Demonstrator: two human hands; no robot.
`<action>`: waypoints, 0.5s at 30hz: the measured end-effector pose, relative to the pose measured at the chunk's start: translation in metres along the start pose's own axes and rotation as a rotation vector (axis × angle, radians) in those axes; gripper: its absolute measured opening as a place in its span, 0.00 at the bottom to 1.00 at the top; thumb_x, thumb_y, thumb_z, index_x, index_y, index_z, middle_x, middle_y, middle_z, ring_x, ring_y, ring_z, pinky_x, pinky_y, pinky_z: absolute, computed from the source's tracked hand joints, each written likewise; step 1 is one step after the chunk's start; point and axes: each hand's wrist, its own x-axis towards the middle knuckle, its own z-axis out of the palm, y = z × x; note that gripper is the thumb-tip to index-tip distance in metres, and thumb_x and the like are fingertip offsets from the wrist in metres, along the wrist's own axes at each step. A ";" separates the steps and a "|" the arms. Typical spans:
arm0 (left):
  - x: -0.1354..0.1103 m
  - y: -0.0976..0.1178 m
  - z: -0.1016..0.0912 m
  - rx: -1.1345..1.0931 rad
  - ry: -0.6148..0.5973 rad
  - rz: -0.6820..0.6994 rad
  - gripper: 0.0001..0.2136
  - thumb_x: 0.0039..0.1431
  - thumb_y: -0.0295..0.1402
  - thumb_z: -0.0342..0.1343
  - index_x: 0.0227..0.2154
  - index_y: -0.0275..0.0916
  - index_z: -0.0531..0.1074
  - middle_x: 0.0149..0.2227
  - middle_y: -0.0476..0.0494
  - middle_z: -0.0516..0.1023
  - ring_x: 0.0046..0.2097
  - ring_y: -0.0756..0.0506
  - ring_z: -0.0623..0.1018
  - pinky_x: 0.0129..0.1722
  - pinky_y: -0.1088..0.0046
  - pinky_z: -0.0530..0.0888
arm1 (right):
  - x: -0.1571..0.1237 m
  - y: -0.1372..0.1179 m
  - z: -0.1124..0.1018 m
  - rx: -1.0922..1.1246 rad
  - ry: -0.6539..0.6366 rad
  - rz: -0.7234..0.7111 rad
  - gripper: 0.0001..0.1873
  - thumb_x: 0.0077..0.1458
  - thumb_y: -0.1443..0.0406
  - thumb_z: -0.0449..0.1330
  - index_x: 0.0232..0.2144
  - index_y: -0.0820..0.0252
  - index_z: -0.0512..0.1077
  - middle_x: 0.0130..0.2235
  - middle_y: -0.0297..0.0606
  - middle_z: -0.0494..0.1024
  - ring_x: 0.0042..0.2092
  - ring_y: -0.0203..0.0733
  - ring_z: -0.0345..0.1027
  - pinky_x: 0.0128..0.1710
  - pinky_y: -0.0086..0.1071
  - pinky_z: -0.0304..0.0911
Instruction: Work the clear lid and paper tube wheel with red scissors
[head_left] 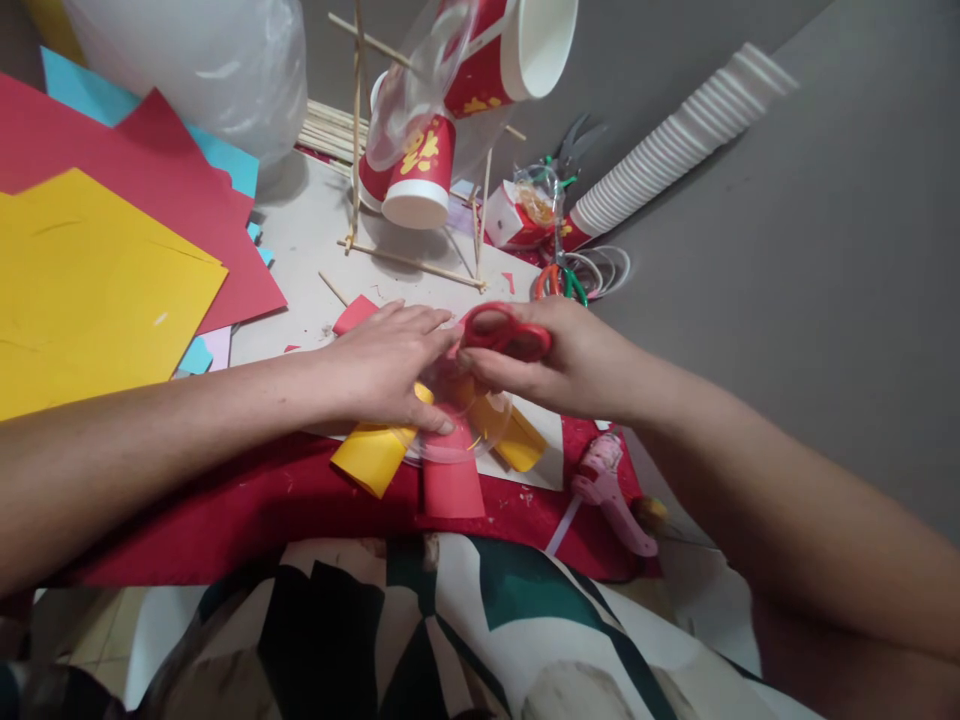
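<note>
My left hand (386, 362) lies with fingers stretched over a clear plastic lid (457, 425), pressing it down onto curled yellow paper strips (371, 458) and red paper strips (452, 487). My right hand (559, 362) is closed around red-handled scissors (504, 332), just right of the left fingertips and above the lid. The scissor blades are hidden under my hands.
A stick frame (409, 262) carries red-and-white paper cups (420, 175) behind my hands. Yellow (90, 290) and red sheets (172, 190) lie at left, a stack of white cups (675, 140) at right, a pink glue gun (611, 490) near right, and green scissors (562, 280) beyond.
</note>
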 end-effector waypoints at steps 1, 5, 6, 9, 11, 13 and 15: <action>0.000 0.000 0.000 -0.001 0.000 0.001 0.42 0.54 0.51 0.65 0.66 0.33 0.60 0.72 0.27 0.55 0.72 0.33 0.56 0.71 0.53 0.50 | 0.001 -0.002 0.005 -0.004 0.064 0.057 0.09 0.57 0.65 0.57 0.25 0.57 0.65 0.22 0.30 0.70 0.24 0.34 0.60 0.26 0.30 0.57; 0.000 0.000 0.001 -0.004 0.000 0.001 0.42 0.54 0.51 0.65 0.66 0.34 0.60 0.72 0.28 0.54 0.72 0.32 0.55 0.71 0.52 0.49 | -0.004 -0.008 0.026 -0.065 0.266 0.161 0.11 0.57 0.67 0.54 0.23 0.55 0.59 0.20 0.30 0.67 0.23 0.34 0.59 0.25 0.31 0.56; 0.001 -0.001 0.002 -0.004 0.002 0.004 0.42 0.54 0.50 0.65 0.66 0.34 0.60 0.72 0.29 0.54 0.72 0.32 0.55 0.71 0.52 0.50 | -0.006 -0.008 0.028 -0.092 0.282 0.145 0.11 0.57 0.67 0.54 0.23 0.55 0.60 0.21 0.31 0.67 0.23 0.34 0.59 0.25 0.31 0.56; 0.001 -0.001 0.003 -0.001 0.000 -0.001 0.43 0.52 0.48 0.65 0.67 0.34 0.58 0.72 0.29 0.55 0.72 0.32 0.55 0.71 0.53 0.51 | -0.011 -0.007 0.024 -0.155 0.185 -0.002 0.08 0.58 0.64 0.56 0.27 0.54 0.64 0.23 0.32 0.69 0.24 0.36 0.61 0.26 0.32 0.57; 0.002 0.000 0.004 -0.004 -0.014 -0.022 0.45 0.52 0.48 0.66 0.68 0.35 0.56 0.73 0.31 0.53 0.73 0.32 0.54 0.71 0.52 0.50 | -0.011 -0.006 0.015 -0.159 0.033 -0.113 0.05 0.59 0.63 0.58 0.30 0.54 0.67 0.26 0.33 0.72 0.26 0.37 0.64 0.28 0.32 0.60; 0.001 0.000 0.003 -0.008 -0.028 -0.038 0.46 0.52 0.49 0.66 0.69 0.36 0.56 0.74 0.31 0.51 0.73 0.31 0.52 0.71 0.51 0.48 | -0.011 -0.005 0.006 -0.138 -0.086 -0.175 0.04 0.61 0.63 0.58 0.32 0.53 0.70 0.29 0.35 0.76 0.28 0.38 0.67 0.30 0.32 0.62; 0.000 0.001 0.003 -0.005 -0.032 -0.040 0.46 0.53 0.50 0.65 0.69 0.36 0.55 0.74 0.31 0.50 0.73 0.31 0.52 0.71 0.51 0.48 | -0.011 -0.004 0.001 -0.114 -0.143 -0.177 0.04 0.62 0.64 0.57 0.34 0.54 0.72 0.31 0.35 0.77 0.30 0.38 0.69 0.31 0.31 0.63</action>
